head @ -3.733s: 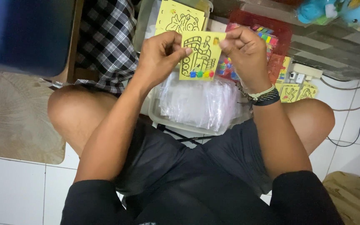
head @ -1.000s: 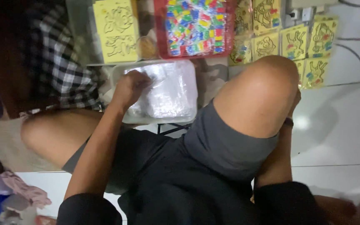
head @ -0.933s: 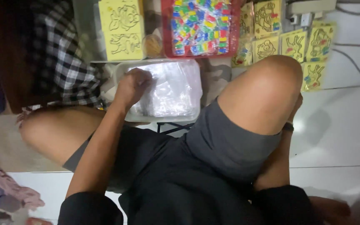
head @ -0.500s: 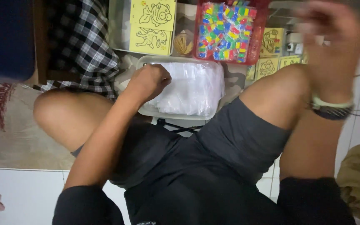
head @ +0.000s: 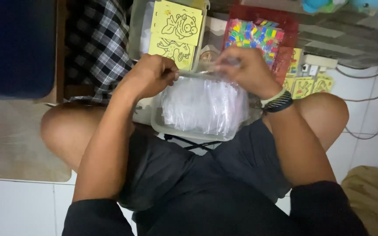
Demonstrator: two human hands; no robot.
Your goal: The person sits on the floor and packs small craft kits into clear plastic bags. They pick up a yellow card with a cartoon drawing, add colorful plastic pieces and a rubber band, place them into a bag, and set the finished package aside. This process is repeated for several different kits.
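White floor tiles below, my right hand (head: 250,70) has swung back over the tub (head: 162,126); both it and my left hand (head: 149,76) now pinch a clear plastic bag (head: 204,105) at that tub's far rim.

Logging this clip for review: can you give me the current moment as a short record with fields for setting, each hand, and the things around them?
Setting: person seated, white tiled floor
Left hand: at the far left edge of a stack of clear plastic bags
Right hand: pinching a clear bag at the stack's far right edge
Container: clear tub holding the bags, between the knees
Beyond: yellow picture cards; red tray of coloured pieces
Right wrist: dark band
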